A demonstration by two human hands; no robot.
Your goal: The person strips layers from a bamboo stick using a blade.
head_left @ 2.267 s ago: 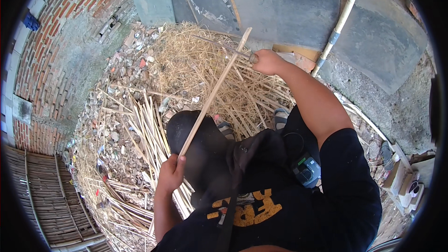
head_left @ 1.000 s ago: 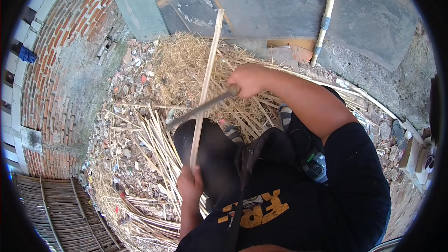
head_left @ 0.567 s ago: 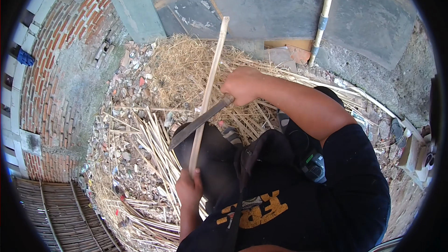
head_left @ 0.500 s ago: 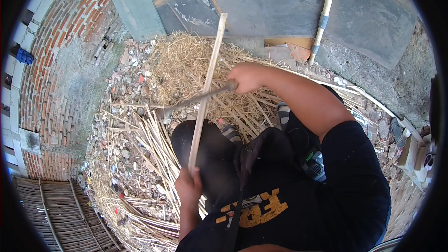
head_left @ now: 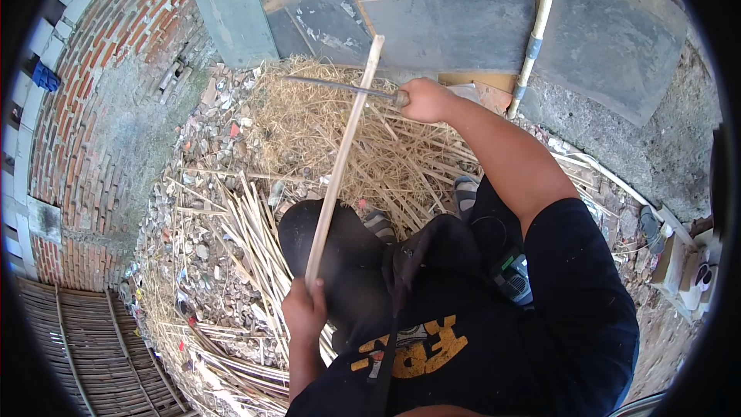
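Over the left knee (head_left: 302, 224), 1 pale strip (head_left: 342, 158) is slanting up and away from the left hand (head_left: 305, 309), which is gripping its lower end. Right hand (head_left: 427, 100) is clasping a knife (head_left: 328, 83), which is crossing near the strip's tip.

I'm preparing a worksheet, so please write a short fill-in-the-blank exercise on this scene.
The right hand grips the knife by its ____.
The left hand holds the wooden strip at its ____ end, upper or lower.
The wall at far left shows exposed red ____.
The pale pipe is to the straw's ____, left or right.

Missing words: handle; lower; bricks; right.
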